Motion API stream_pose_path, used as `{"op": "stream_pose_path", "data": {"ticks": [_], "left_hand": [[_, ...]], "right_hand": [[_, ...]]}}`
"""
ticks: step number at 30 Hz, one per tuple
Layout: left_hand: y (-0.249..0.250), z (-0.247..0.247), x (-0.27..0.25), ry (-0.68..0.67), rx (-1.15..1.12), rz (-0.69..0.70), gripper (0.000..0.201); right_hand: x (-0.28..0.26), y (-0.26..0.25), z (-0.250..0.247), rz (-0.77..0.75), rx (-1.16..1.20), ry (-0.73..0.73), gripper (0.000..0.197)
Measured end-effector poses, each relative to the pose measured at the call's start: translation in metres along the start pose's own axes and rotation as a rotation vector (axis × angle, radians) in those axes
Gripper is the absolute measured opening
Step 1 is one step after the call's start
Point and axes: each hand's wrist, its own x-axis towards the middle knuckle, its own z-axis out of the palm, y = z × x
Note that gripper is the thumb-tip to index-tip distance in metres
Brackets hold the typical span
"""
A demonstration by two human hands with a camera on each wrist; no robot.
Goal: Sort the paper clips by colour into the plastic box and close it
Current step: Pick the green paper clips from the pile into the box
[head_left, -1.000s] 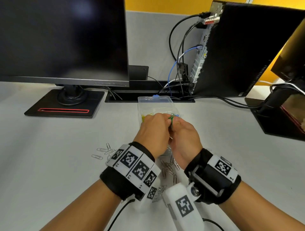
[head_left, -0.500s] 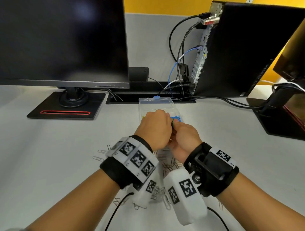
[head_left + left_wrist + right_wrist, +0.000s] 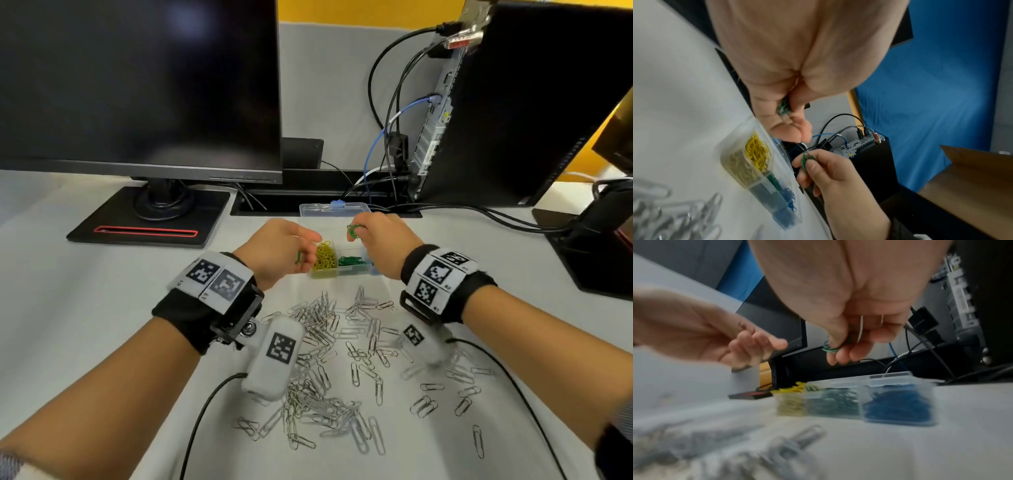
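Observation:
The clear plastic box [image 3: 342,273] lies open, its lid [image 3: 334,207] folded back. Yellow clips [image 3: 323,255] fill its left compartment, green clips [image 3: 352,262] the middle, and blue clips [image 3: 898,405] the right one. My left hand [image 3: 303,255] hovers at the box's left edge and pinches a green clip [image 3: 784,107]. Above the box's back right, my right hand [image 3: 356,233] pinches more green clips [image 3: 830,348]. In the head view the right hand hides the blue compartment.
Several loose silver paper clips [image 3: 342,342] cover the table in front of the box, under and between my wrists. A monitor [image 3: 137,85] on its base [image 3: 147,222] stands back left. A computer tower [image 3: 513,102] with cables [image 3: 387,120] stands back right.
My hands were pressed together over the box around tangled green clips. They have pulled apart, left hand to the left and right hand to the right, each keeping green clips.

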Motion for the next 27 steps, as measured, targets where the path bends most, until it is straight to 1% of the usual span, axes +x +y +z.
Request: {"op": "stream_pose_path", "data": {"ticks": [2, 4, 8, 10, 13, 14, 16, 22, 25, 27], "left_hand": [[0.004, 0.0, 0.004, 0.003, -0.002, 0.043, 0.025], [0.011, 0.002, 0.008, 0.0, -0.017, 0.084, 0.025], [0.02, 0.008, 0.018, -0.001, 0.041, 0.199, 0.027], [0.02, 0.013, 0.024, 0.022, 0.094, 0.245, 0.026], [0.017, 0.02, 0.032, 0.094, 0.309, 0.37, 0.024], [0.016, 0.021, 0.034, 0.106, 0.341, 0.383, 0.024], [0.014, 0.023, 0.039, 0.116, 0.368, 0.393, 0.024], [0.009, 0.023, 0.048, 0.127, 0.437, 0.436, 0.025], [0.007, 0.022, 0.053, 0.118, 0.441, 0.435, 0.025], [0.007, 0.02, 0.055, 0.082, 0.414, 0.406, 0.026]], "right_hand": [[0.006, 0.005, 0.002, -0.026, -0.054, -0.006, 0.029], [0.007, 0.011, 0.006, -0.061, -0.122, 0.024, 0.031], [0.002, 0.014, 0.008, -0.088, -0.261, 0.046, 0.044], [0.002, 0.014, 0.008, -0.076, -0.259, 0.034, 0.042], [0.005, 0.015, 0.012, -0.073, -0.302, -0.015, 0.029], [0.006, 0.015, 0.014, -0.071, -0.32, -0.022, 0.024], [0.007, 0.015, 0.017, -0.06, -0.344, -0.038, 0.021], [0.007, 0.013, 0.02, -0.058, -0.357, -0.024, 0.022], [0.007, 0.011, 0.018, -0.048, -0.344, -0.027, 0.019], [0.008, 0.01, 0.017, -0.043, -0.332, -0.035, 0.017]]}}
